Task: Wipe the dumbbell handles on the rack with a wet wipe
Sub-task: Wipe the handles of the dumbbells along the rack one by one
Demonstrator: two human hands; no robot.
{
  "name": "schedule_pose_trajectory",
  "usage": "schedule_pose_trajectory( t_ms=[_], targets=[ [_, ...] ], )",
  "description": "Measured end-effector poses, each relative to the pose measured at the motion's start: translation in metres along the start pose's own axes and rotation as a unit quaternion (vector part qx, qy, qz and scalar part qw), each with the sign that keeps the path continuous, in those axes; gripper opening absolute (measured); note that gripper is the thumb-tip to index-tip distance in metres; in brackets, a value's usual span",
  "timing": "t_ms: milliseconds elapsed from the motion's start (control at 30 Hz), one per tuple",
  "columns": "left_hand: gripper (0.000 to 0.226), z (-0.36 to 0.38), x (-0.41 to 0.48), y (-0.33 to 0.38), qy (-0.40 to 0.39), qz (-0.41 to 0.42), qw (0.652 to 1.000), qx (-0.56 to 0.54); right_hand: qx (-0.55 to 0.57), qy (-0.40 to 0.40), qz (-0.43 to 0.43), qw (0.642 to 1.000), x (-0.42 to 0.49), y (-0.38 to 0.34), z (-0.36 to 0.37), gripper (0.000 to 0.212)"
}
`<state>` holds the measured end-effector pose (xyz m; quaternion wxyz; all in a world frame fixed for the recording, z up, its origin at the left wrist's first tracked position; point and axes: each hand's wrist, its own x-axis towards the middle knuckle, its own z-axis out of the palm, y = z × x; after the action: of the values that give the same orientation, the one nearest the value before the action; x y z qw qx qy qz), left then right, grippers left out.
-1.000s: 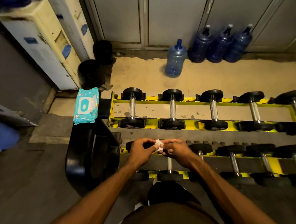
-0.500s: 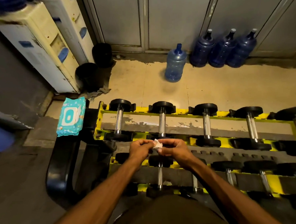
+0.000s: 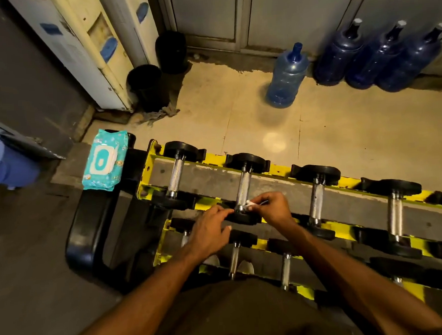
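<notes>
A yellow two-tier rack (image 3: 279, 169) holds several black dumbbells with chrome handles. My right hand (image 3: 274, 207) pinches a small folded white wet wipe (image 3: 250, 205) against the near end of the second dumbbell's handle (image 3: 243, 189) on the top tier. My left hand (image 3: 211, 232) hovers just left of that spot, fingers loosely apart, its fingertips near the dumbbell's near black head; it holds nothing that I can see. The leftmost dumbbell's handle (image 3: 176, 177) stands untouched beside it.
A teal pack of wet wipes (image 3: 103, 161) lies on a black bench (image 3: 89, 240) left of the rack. Blue water jugs (image 3: 287, 78) stand on the tiled floor behind. Water dispensers (image 3: 91, 51) and black bins (image 3: 146, 86) fill the far left corner.
Both hands have moved forward from over the lower tier to the top tier. The wipe, held between both hands before, is now in the right hand alone at the second handle.
</notes>
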<state>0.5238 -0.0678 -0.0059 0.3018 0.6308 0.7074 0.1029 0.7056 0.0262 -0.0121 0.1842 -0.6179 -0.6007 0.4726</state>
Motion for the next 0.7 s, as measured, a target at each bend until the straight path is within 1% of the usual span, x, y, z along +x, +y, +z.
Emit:
schedule_pose_trajectory(
  t_ms=[33,67,133,167,200,300,400,467,533,567,633,700],
  targets=[
    [0.053,0.000,0.000,-0.001,-0.006,0.016,1.000,0.014,-0.061,-0.012,-0.045,0.997,0.007,0.001,0.001,0.006],
    [0.054,-0.002,-0.001,-0.001,-0.012,0.031,0.999,0.024,-0.130,-0.037,-0.094,0.986,0.013,0.000,0.002,0.007],
    [0.056,-0.005,-0.003,-0.002,-0.027,0.059,0.997,0.051,-0.237,-0.101,-0.190,0.947,0.025,-0.003,0.006,0.018],
    [0.057,-0.008,-0.003,-0.004,-0.033,0.072,0.994,0.070,-0.276,-0.134,-0.225,0.925,0.032,-0.006,0.010,0.020],
    [0.058,-0.009,-0.002,-0.006,-0.043,0.080,0.992,0.086,-0.314,-0.159,-0.242,0.904,0.036,-0.013,0.014,0.019],
    [0.059,-0.012,0.001,-0.011,-0.080,0.110,0.984,0.113,-0.433,-0.200,-0.235,0.847,0.044,-0.040,0.026,0.016],
    [0.052,-0.015,0.003,-0.012,-0.099,0.155,0.973,0.138,-0.568,-0.248,-0.231,0.750,0.052,-0.065,0.041,0.021],
    [0.041,-0.020,0.006,-0.012,-0.106,0.169,0.968,0.154,-0.613,-0.273,-0.222,0.707,0.056,-0.075,0.049,0.023],
    [0.035,-0.024,0.008,-0.015,-0.110,0.174,0.965,0.162,-0.622,-0.298,-0.206,0.694,0.059,-0.081,0.051,0.022],
    [0.037,-0.025,0.008,-0.018,-0.111,0.179,0.964,0.162,-0.616,-0.305,-0.205,0.697,0.059,-0.084,0.050,0.021],
    [0.044,-0.026,0.010,-0.024,-0.105,0.191,0.962,0.163,-0.583,-0.297,-0.218,0.724,0.057,-0.083,0.044,0.019],
    [0.053,-0.027,0.012,-0.031,-0.103,0.198,0.962,0.160,-0.543,-0.264,-0.226,0.764,0.051,-0.074,0.037,0.019]
  ],
)
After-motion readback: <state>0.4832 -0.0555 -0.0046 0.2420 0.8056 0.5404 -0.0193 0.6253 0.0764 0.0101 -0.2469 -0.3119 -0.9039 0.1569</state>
